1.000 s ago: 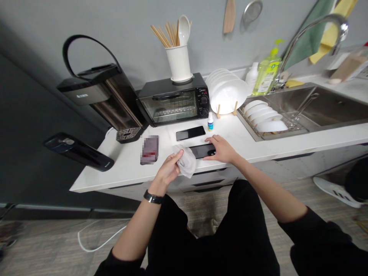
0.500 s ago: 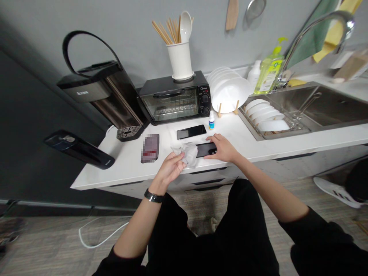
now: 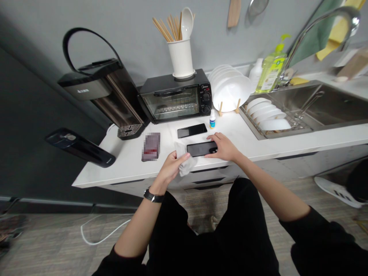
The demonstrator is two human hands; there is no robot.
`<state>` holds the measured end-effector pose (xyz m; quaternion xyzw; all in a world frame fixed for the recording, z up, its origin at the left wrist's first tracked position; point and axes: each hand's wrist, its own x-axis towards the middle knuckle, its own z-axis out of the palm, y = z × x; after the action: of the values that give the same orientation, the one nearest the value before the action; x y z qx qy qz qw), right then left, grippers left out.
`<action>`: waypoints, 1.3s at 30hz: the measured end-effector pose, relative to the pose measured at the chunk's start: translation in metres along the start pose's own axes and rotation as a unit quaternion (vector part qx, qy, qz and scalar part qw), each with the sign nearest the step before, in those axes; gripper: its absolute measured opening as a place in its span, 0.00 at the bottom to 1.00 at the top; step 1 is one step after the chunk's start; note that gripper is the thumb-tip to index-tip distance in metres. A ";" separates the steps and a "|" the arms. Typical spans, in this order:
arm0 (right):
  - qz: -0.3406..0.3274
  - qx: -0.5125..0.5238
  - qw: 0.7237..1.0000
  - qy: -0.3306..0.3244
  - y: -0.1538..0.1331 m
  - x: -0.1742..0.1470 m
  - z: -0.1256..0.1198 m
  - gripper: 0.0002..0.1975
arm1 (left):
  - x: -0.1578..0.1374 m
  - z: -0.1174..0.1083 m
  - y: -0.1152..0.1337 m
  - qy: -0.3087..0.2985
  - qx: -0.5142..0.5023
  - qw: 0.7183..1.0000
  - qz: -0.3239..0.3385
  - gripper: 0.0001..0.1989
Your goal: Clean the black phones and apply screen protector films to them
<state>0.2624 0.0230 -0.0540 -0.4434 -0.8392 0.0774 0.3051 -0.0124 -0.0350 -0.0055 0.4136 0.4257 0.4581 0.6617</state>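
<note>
Since there's only the head camera to go on, here's what I can see from up there. Looks to me like a job caught partway: the left hand [image 3: 171,166] has a crumpled white cloth [image 3: 187,164], the right hand [image 3: 226,148] is on a dark phone [image 3: 200,149] lying flat on the worktop [image 3: 126,163], and neither one's been let go. Nothing I can point to as properly finished. Can't tell how much of the surface is done or left either, it's too small and dark to judge.

As for the fingers, the left ones are pinched together with the thumb over the cloth, which bunches up right by the phone's left end. Touching or just beside it? Honestly can't say. The right ones are parted about as wide as the phone, thumb at the near edge and fingertips at the far edge, gripping its right end.

The second phone [image 3: 192,130] lies just behind with no hand on it, and a small bottle [image 3: 212,119] stands upright near its right end.
</note>
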 end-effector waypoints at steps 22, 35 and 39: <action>-0.017 -0.020 1.000 0.006 0.003 -0.001 0.003 0.41 | 0.006 -0.024 0.022 -0.054 0.635 0.689 0.345 0.19; -0.068 0.031 0.997 -0.023 0.004 -0.002 0.001 0.48 | 0.043 0.045 -0.038 -0.180 0.720 0.576 0.344 0.31; -0.070 0.062 0.995 -0.031 0.005 -0.002 0.000 0.57 | 0.054 0.059 -0.038 -0.207 0.707 0.574 0.356 0.33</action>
<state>0.2670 0.0246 -0.0571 -0.3615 -0.8707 0.1217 0.3105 0.0650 -0.0019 -0.0337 0.9520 0.2844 0.1120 0.0125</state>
